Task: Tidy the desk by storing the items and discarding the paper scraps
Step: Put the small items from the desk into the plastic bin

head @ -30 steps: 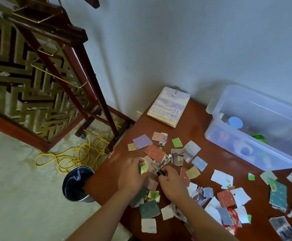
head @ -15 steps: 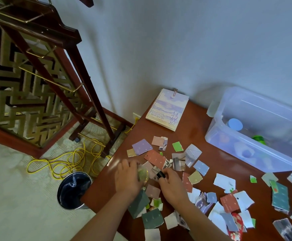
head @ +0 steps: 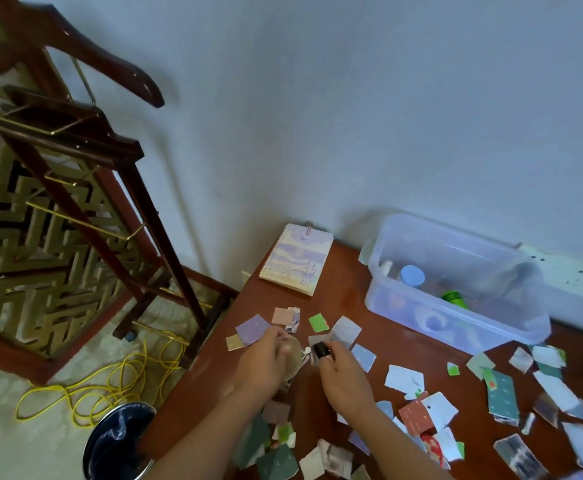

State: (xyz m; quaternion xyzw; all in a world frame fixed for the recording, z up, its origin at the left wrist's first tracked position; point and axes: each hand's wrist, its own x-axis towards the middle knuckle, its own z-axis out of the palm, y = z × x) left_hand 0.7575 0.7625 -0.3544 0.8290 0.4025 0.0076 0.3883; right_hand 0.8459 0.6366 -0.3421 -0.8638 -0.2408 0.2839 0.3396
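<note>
Two hands are over the brown desk (head: 349, 306), near its left edge. The left hand (head: 262, 365) is closed around a bunch of paper scraps; a round, shiny bit of them (head: 292, 355) sticks out by the thumb. The right hand (head: 343, 375) pinches a small black thing (head: 319, 349) with its fingertips. It is too blurry to tell what that thing is. The two hands are close, almost touching.

Lots of paper scraps lie all over the desk. A purple scrap (head: 252, 329), a pink scrap (head: 283, 315) and a bright green scrap (head: 318, 322) lie just past the hands, toward the back edge. A white scrap (head: 403, 377) and a red scrap (head: 416, 416) lie to the right of the right hand. Dark green scraps (head: 276, 464) lie at the front edge, under the left arm. More scraps (head: 553, 389) are spread toward the right edge.

A spiral notebook (head: 297, 259) with a purple cover lies at the back left corner. A clear plastic box (head: 456, 285) sits at the back edge, by the wall. Inside it are a blue lid (head: 412, 276) and something green (head: 454, 296).

On the floor, just beside the desk's left front corner, stands a black trash can (head: 117, 441). A yellow cord (head: 110, 379) lies in loops near it.
</note>
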